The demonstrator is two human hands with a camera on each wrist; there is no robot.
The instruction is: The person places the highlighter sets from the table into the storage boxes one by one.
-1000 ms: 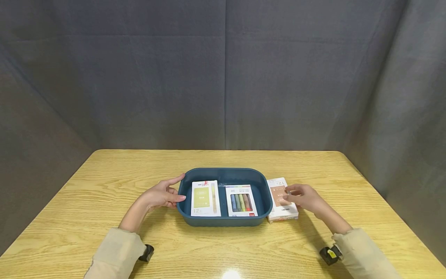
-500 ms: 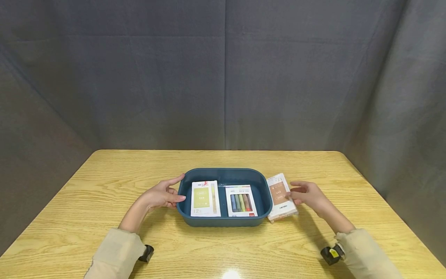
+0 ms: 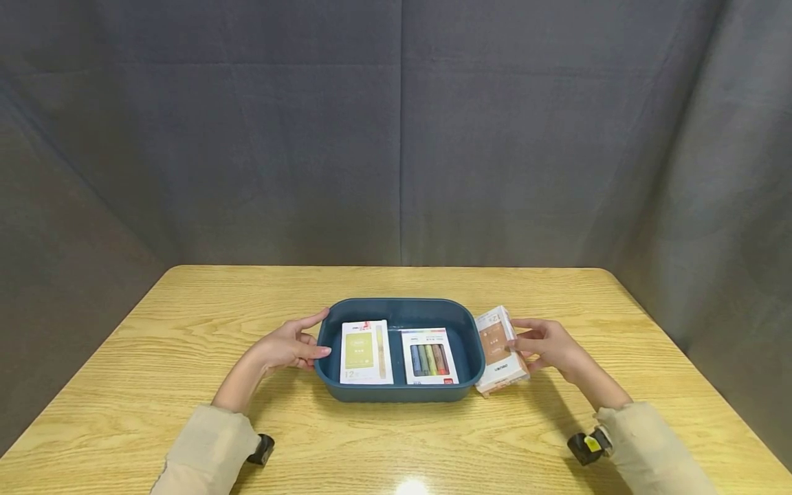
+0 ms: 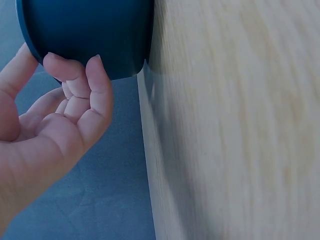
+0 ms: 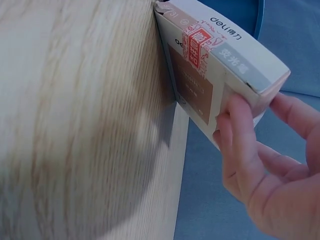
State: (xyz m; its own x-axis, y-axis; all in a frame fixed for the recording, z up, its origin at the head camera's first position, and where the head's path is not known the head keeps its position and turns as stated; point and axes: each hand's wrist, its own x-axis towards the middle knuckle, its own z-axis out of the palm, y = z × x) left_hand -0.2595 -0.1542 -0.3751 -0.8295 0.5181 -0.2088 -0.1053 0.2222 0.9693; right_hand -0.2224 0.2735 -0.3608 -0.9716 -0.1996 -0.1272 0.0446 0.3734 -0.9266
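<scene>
At the left end of the dark blue two-compartment tray [image 3: 399,393], my left hand [image 3: 287,346] holds the rim, its fingers [image 4: 97,92] bent against the outer wall. Beyond the tray's right end, my right hand [image 3: 553,349] pinches a white highlighter box [image 3: 497,349] with a brown panel. The right wrist view shows the highlighter box [image 5: 200,65] tilted, one long edge down at the table and the gripped side raised, with thumb and fingers on opposite faces.
A white box with a yellow-green panel [image 3: 359,350] lies in the left compartment. In the right one lies a white box with a window [image 3: 429,357] showing several coloured sticks. Grey curtains [image 3: 396,137] stand behind the wooden table [image 3: 396,440].
My right hand has shifted slightly right and raised the right side of the highlighter box, which lay flat before and now tilts towards the tray. My left hand and the tray stay put.
</scene>
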